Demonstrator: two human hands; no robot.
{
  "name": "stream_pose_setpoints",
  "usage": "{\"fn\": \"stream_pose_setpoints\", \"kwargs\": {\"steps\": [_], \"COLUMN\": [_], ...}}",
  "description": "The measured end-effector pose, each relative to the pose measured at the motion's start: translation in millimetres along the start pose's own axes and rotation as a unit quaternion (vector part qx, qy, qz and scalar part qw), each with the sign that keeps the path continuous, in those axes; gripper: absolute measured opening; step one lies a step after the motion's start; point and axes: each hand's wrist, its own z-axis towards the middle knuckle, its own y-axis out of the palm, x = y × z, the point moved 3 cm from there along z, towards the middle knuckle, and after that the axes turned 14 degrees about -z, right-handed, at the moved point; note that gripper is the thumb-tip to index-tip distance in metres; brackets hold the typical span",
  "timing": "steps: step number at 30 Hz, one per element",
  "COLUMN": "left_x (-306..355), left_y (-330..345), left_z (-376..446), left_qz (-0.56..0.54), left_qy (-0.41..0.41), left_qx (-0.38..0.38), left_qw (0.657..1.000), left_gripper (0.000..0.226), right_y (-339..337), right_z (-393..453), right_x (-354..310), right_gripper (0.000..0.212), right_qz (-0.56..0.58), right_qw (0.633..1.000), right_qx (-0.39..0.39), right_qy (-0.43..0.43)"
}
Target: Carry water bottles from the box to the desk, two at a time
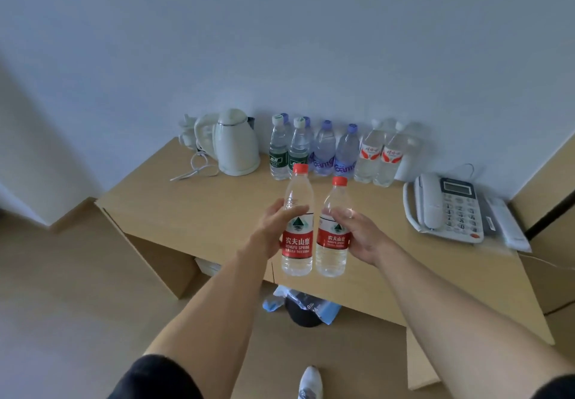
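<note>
Two bare arms reach forward over a tan desk [193, 208]. The left hand [275, 227] grips one red-capped bottle [297, 236]; the right hand [362, 236] grips a second [333, 243]. Both bottles are upright, side by side, in the air. Against the wall stand a white kettle [235, 146] and a row of bottles [334, 152]. A white phone [448, 208] lies at right.

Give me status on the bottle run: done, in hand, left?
Done: a row of clear plastic water bottles with green, purple and red-and-white labels stands at the back of the light wooden desk. In hand: the left hand and right hand each grip a red-capped, red-labelled bottle above the desk. Left: setting both down; the box is out of view.
</note>
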Motion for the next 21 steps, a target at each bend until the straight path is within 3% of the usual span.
{"fn": "stream_pose_setpoints", "kwargs": {"steps": [11,16,21], "left_x": [44.8,49.4,56.6], "left_y": [4.3,13.4,26.8], "left_z": [106.2,140.0,162.0], "left_qz": [0.035,0.064,0.111], "left_qy": [-0.003,0.002,0.024], "left_qx": [-0.038,-0.098,-0.15], "left_qw": [0.999,0.993,0.982], "left_gripper": [0.048,0.041,0.056], "right_y": [-32.9,-43.8,-59.5], "right_z": [97.6,104.1,103.3], "right_x": [-27.2,-31.1,-37.6], "right_gripper": [0.063,0.067,0.042], "right_qz": [0.006,-0.01,-0.059], "right_qw": [0.998,0.993,0.984], "right_qx": [0.067,0.118,0.17], "right_qy": [0.01,0.004,0.011]}}
